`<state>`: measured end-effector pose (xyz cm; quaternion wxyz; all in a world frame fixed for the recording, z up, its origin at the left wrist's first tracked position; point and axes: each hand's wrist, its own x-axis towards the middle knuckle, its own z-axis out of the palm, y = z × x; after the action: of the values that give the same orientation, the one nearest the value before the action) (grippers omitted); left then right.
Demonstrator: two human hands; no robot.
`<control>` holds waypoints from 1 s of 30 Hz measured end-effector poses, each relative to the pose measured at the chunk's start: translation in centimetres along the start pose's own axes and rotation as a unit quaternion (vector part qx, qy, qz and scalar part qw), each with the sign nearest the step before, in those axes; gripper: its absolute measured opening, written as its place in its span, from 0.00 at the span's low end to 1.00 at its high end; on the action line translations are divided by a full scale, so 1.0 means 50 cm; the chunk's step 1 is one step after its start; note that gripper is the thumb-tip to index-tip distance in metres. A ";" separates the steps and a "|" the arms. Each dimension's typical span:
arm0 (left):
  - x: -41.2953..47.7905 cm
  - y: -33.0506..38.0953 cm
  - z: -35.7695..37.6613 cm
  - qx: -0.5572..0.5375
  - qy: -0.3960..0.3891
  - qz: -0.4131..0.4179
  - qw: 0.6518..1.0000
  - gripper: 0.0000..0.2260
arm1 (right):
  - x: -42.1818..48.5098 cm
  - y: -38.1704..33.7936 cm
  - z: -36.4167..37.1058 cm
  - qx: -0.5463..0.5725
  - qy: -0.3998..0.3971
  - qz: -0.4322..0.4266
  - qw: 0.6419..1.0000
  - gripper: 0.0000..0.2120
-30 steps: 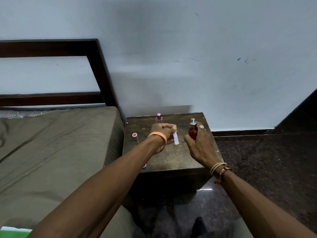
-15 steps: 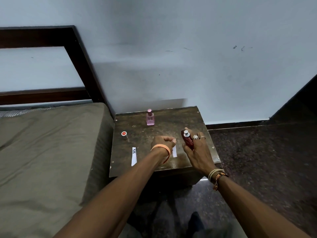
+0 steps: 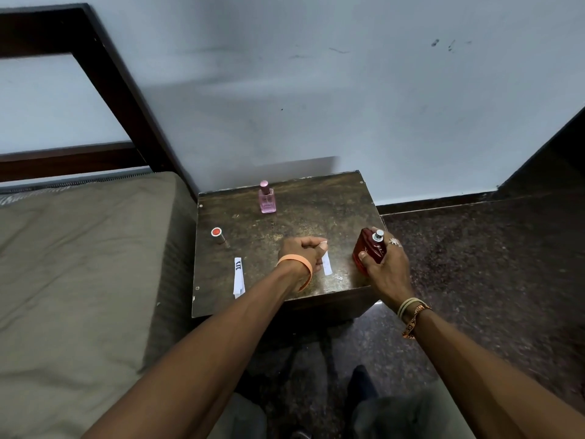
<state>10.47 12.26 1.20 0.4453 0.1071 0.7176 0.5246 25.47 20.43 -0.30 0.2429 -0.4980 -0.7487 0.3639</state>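
Fingers (image 3: pixel 390 248) of the right hand (image 3: pixel 387 269) are wrapping the tilted red bottle (image 3: pixel 367 247); left hand (image 3: pixel 299 251), fisted, is pinching a paper strip (image 3: pixel 327 268) above the table (image 3: pixel 316 210).

- Pale grey-blue wall (image 3: pixel 348 90), scuffed, with a few dark marks at upper right.
- Dark wooden bed frame (image 3: pixel 104 58) against it at left, with an olive-brown mattress (image 3: pixel 79 264) below.
- Small dark bench (image 3: pixel 316 210) with a worn top, just beside the bed and against the wall.
- Glossy, dark speckled stone floor (image 3: pixel 490 264), with dark skirting (image 3: pixel 437 202) along the wall.
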 end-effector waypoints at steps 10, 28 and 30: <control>-0.001 -0.008 -0.015 -0.007 -0.007 -0.002 1.000 0.04 | 0.003 -0.009 0.001 -0.015 -0.012 0.016 1.000 0.27; 0.033 0.050 -0.320 -0.077 0.149 0.008 0.986 0.09 | -0.004 -0.274 0.197 -0.043 -0.106 -0.247 0.962 0.14; 0.053 0.037 -0.362 -0.083 0.169 0.000 0.982 0.10 | 0.003 -0.290 0.263 -0.040 -0.168 -0.210 0.962 0.14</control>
<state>-5.29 2.79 2.35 0.3245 -0.0207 0.7364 0.5933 7.62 13.11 3.00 0.1642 -0.2709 -0.8804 0.3530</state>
